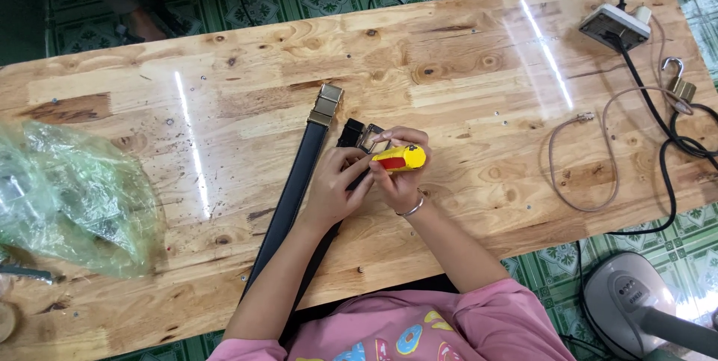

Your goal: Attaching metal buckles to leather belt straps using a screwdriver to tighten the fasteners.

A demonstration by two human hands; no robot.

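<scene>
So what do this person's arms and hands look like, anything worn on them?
Both hands are bare, no gloves. The right hand has a thin silver-coloured bangle at the wrist; the left hand shows nothing at the wrist and no rings that can be made out. The forearms are uncovered, and short pink sleeves of a top with colourful ring-shaped prints begin near the elbows.

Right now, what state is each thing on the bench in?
Left hand: gripping the second belt's end.
Right hand: holding yellow tool.
Second belt buckle: at the tool's tip.
Dark belt: lying flat, untouched.
Padlock: shackle open.
Power strip: cord plugged in.
Plastic bag: crumpled.
</scene>
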